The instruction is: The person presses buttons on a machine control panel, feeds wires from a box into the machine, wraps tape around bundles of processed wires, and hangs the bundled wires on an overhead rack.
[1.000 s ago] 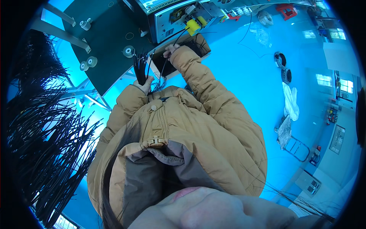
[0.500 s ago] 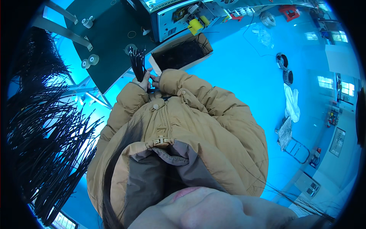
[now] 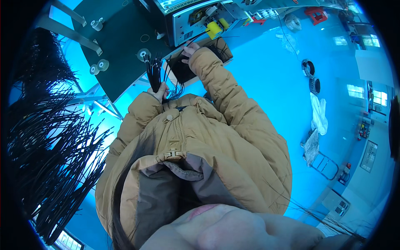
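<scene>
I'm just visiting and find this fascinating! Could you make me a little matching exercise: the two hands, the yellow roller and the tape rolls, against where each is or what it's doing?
Column one
1. Left hand
2. Right hand
3. Yellow roller
4. Tape rolls

Column two
A. On the dark green tabletop
B. On the side of the machine
C. Closed around an upright bunch of black wires
D. Stretched out at the open cardboard box

Right pairs: 1-C, 2-D, 3-B, 4-A
</scene>
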